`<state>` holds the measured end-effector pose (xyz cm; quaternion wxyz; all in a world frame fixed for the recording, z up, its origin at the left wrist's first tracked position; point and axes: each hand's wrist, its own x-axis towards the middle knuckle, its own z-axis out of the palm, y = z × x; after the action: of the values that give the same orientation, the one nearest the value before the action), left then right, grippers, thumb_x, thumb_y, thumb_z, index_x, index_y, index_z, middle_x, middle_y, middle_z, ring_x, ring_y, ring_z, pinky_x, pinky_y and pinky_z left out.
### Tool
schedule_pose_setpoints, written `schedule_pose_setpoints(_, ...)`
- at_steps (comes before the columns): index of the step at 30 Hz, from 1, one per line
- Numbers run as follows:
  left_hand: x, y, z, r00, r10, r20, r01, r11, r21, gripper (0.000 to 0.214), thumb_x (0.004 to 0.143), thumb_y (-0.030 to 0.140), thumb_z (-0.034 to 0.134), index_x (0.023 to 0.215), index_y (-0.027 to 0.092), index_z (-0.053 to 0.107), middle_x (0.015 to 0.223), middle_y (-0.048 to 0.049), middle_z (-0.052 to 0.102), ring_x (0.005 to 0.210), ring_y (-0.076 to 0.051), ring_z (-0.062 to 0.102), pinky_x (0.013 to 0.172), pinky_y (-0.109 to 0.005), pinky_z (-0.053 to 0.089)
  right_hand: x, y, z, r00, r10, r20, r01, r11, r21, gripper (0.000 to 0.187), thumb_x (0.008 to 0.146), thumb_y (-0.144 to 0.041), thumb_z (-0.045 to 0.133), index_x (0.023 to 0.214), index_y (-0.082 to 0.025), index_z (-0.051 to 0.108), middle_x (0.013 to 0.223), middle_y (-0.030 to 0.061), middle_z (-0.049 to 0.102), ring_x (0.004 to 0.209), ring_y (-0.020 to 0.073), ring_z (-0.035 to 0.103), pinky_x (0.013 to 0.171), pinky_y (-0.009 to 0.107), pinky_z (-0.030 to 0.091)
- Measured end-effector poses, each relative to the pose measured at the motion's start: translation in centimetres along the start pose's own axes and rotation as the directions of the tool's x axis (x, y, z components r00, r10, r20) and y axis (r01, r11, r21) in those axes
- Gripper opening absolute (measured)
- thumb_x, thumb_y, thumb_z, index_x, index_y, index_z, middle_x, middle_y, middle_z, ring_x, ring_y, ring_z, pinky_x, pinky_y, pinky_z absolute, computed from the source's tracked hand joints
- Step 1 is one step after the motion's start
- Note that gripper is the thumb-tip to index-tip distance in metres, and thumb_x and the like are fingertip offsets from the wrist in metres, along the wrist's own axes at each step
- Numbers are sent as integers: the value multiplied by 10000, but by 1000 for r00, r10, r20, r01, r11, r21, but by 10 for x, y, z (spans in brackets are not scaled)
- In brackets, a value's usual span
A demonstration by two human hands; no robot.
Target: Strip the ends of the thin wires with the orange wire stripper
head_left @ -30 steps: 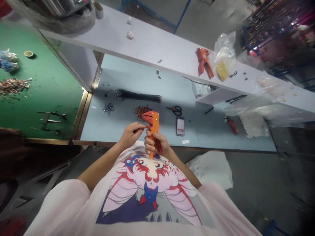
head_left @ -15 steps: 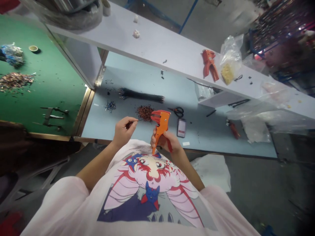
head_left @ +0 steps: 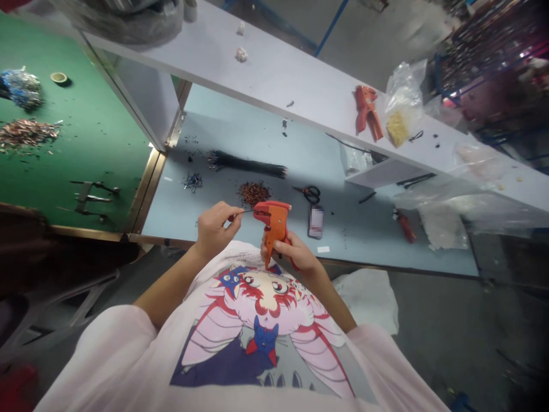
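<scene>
The person's left hand (head_left: 217,229) is pinched closed, thumb and fingertips gripping a thin black wire (head_left: 242,212) whose tip sits at the front of an orange wire stripper (head_left: 274,226). The right hand (head_left: 289,252) is clenched around the stripper's handles, above a pale blue workbench (head_left: 171,223).

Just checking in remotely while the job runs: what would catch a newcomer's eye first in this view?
The bright orange wire stripper at the centre stands out first, gripped in the right hand, while the left hand pinches a thin wire beside its nose. Just beyond, a bundle of black wires lies on the pale blue bench. A second orange wire stripper sits on the white shelf above.
</scene>
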<state>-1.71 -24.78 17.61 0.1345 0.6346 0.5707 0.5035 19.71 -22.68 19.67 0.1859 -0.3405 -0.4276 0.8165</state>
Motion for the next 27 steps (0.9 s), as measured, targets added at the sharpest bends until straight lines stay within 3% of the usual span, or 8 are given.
schedule_pose_setpoints(7, -1, 4, 0, 996, 81, -24, -81, 997, 11, 96, 808, 165, 576, 836, 183, 666, 650, 1, 619, 589, -90, 522, 594, -208, 411, -1, -1, 3, 1000, 4, 5, -4, 999, -49, 329, 787, -437, 640, 907, -147, 541, 691, 30, 601, 577, 154, 582, 538, 299, 489)
schedule_pose_setpoints(14, -4, 4, -1, 999, 39, -9, -38, 999, 14, 112, 815, 196, 574, 839, 196, 683, 662, -5, 624, 584, -91, 521, 591, -212, 417, -4, -4, 6, 1000, -5, 23, 6, 998, -62, 310, 799, -428, 622, 891, -147, 530, 658, 28, 605, 504, 145, 574, 503, 288, 471)
schedule_pose_setpoints(20, -4, 3, -1, 989, 143, -45, -141, 989, 42, 113, 802, 142, 588, 874, 175, 668, 679, -12, 628, 625, -93, 547, 593, -203, 419, -4, -1, 5, 1000, -3, 12, 4, 995, -96, 324, 794, -451, 626, 858, -149, 527, 629, 15, 598, 498, 138, 571, 489, 269, 468)
schedule_pose_setpoints(27, -2, 4, -2, 986, 158, -49, -154, 985, 74, 89, 809, 145, 581, 849, 180, 652, 657, 1, 615, 604, -88, 535, 581, -202, 414, -1, 6, 3, 999, -32, 5, 32, 993, -118, 297, 835, -429, 575, 739, -164, 481, 512, -20, 552, 407, 112, 522, 424, 236, 412)
